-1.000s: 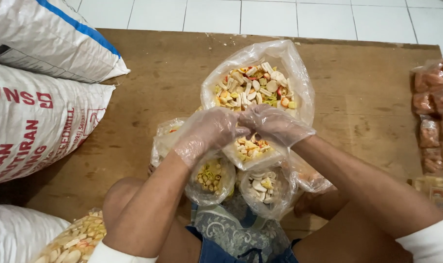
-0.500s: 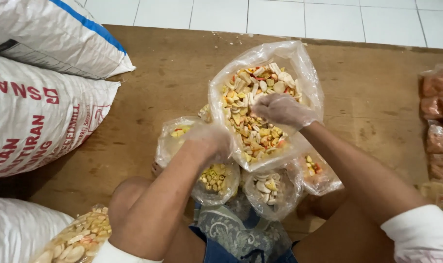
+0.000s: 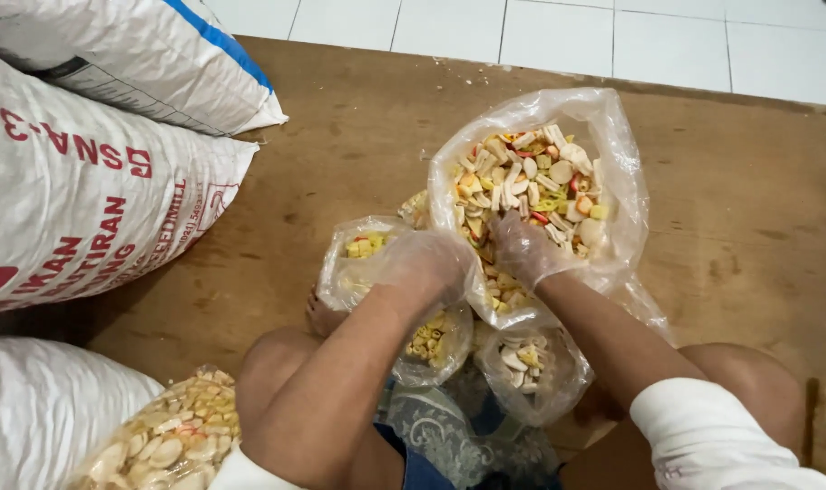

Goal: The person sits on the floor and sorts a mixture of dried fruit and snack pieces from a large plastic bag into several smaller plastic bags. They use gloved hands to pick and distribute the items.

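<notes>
Nearest the camera, a clear bag of pale crackers (image 3: 163, 445) is lying by the left knee, just in front of a white sack (image 3: 41, 408). Between the knees, two small clear bags are sitting side by side: one with yellow pieces (image 3: 431, 349), one with pale chunky pieces (image 3: 526, 363).

Just above them, the left hand (image 3: 422, 268), in a thin plastic glove, is curling over the rim of another small bag (image 3: 358, 259) that holds yellow and orange pieces; the fingers are bent and closed on the plastic, though what exactly they are pinching I cannot tell.

The right hand (image 3: 526, 249), gloved too, is reaching into the big open bag of mixed crackers (image 3: 558, 181), fingers cupped down among the pieces, buried in white, orange and red shapes. Whether it is gripping a handful is not clear.

That big bag is resting on the brown wooden surface (image 3: 358, 154), its mouth gaping wide toward the person, just beyond the small bags.

Off to the left, two large printed sacks (image 3: 95, 191) are lying stacked, and white floor tiles (image 3: 612, 36) are running along the far edge.
</notes>
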